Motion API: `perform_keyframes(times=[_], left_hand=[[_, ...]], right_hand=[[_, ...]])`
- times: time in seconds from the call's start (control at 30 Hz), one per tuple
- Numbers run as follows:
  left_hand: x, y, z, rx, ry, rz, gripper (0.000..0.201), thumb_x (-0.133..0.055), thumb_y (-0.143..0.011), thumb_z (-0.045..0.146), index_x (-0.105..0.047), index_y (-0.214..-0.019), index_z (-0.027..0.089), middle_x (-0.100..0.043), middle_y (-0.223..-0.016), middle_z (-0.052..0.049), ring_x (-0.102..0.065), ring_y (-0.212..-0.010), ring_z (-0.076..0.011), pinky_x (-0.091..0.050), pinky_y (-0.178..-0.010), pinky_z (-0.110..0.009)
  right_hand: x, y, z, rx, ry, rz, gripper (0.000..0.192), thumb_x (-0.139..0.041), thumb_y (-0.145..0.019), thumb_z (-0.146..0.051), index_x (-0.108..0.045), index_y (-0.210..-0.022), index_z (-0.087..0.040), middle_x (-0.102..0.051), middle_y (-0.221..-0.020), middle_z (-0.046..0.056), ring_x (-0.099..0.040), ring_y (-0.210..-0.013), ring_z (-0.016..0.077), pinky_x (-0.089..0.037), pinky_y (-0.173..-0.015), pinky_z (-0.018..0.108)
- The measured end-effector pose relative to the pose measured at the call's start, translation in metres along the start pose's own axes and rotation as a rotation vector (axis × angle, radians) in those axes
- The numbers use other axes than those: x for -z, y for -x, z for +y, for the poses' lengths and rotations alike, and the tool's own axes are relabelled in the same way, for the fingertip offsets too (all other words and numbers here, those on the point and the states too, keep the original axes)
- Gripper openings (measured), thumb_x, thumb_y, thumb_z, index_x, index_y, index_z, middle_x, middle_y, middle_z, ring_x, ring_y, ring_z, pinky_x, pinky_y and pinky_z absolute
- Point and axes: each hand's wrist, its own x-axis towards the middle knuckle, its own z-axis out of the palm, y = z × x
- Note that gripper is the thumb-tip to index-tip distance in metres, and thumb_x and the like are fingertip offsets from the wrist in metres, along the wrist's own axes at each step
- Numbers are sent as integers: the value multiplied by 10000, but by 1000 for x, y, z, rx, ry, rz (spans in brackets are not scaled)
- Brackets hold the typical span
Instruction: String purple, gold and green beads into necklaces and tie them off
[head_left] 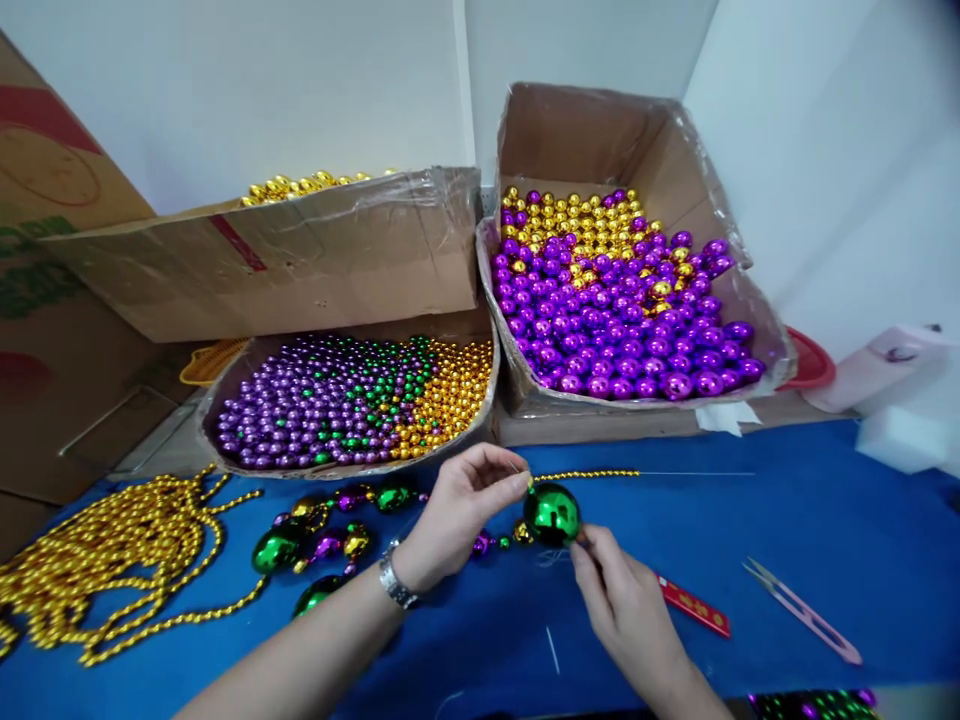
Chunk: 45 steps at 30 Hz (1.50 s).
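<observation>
A large shiny green ball bead (553, 515) is held up between my two hands, above the blue table. At its upper left, my left hand (469, 505) pinches with thumb and forefinger; a small gold spot shows at the fingertips, too little to name. My right hand (626, 590) is closed on the ball's lower right side with its fingertips. Behind the ball runs a strand of small gold beads (589, 474) with a thin bare string at its right end. Left of my wrist lies a garland of green, purple and gold beads (330, 540), partly hidden by my left arm.
Cardboard boxes hold small purple, green and gold beads (352, 400) and larger purple and gold balls (615, 320). Gold bead strands (127, 560) are heaped at the left. Pink thread snips (806, 612) and a red packet (694, 605) lie at the right on the blue table (780, 520).
</observation>
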Motion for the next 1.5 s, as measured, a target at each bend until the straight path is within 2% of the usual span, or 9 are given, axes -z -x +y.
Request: perform_keyframes(times=[0.23, 0.47, 0.6, 0.77, 0.83, 1.03, 1.23, 1.4, 1.5], left_hand=[[-13, 3, -37, -176, -402, -111, 159, -615, -810, 277, -669, -765, 135, -688, -876, -87, -623, -842, -192, -473, -760, -282], [-23, -2, 23, -350, -537, -227, 157, -560, -854, 271, -653, -847, 144, -677, -810, -50, -624, -739, -150, -484, -695, -247], [-34, -17, 59, -347, -475, -268, 192, -559, -853, 304, -634, -866, 128, -682, -816, -66, -638, -729, -155, -507, -654, -244], [-41, -82, 90, -449, -805, -359, 367, -285, -956, 317, -602, -961, 131, -666, -889, -87, -627, -794, -154, -505, -715, -272], [-44, -122, 91, -558, -1248, -308, 271, -373, -917, 265, -585, -1033, 143, -640, -979, -104, -600, -894, -185, -470, -826, -334], [-52, -206, 71, -464, -1404, -346, 125, -644, -627, 73, -643, -730, 145, -646, -812, -136, -582, -936, -320, -428, -836, -466], [-48, -173, 85, -530, -1139, -314, 279, -628, -737, 211, -632, -1012, 162, -627, -951, -118, -592, -877, -245, -458, -807, -371], [-31, -99, 83, -175, -16, -254, 269, -622, -802, 273, -605, -1053, 177, -613, -980, -53, -595, -789, -133, -523, -728, -282], [-23, -68, 71, 15, 281, -179, 212, -594, -834, 251, -619, -1023, 158, -635, -997, -63, -626, -871, -154, -526, -814, -304]], right_hand=[[-11, 24, 41, -85, 60, -100, 203, -364, -948, -265, -555, -938, -199, -633, -912, 70, -643, -750, 172, -497, -689, 269], [15, -11, 14, -21, -105, -17, 305, -387, -947, -232, -479, -1237, -232, -599, -1133, 66, -574, -1058, 162, -453, -896, 254], [18, -27, -5, -4, -270, 9, 228, -370, -953, -242, -583, -1033, -228, -640, -869, 25, -620, -787, 126, -472, -719, 203], [25, -30, -11, -191, -476, 52, 304, -360, -954, -387, -605, -947, -206, -590, -646, -4, -563, -549, 100, -441, -513, 162], [27, -29, -12, -240, -525, 57, 353, -353, -948, -438, -607, -967, -192, -585, -621, -3, -555, -525, 98, -438, -492, 157], [24, -30, -12, -249, -492, 118, 403, -354, -942, -467, -620, -970, -166, -564, -577, -6, -543, -502, 94, -439, -489, 150], [34, -29, -13, -201, -381, 191, 366, -359, -945, -418, -642, -960, -186, -532, -528, -18, -562, -488, 108, -439, -469, 148], [36, -25, -14, -94, -273, 183, 302, -363, -950, -324, -638, -942, -199, -643, -683, 22, -637, -608, 125, -487, -556, 149], [32, -24, -16, -12, -223, 154, 260, -371, -945, -256, -626, -956, -204, -698, -851, 48, -674, -746, 136, -508, -659, 158]])
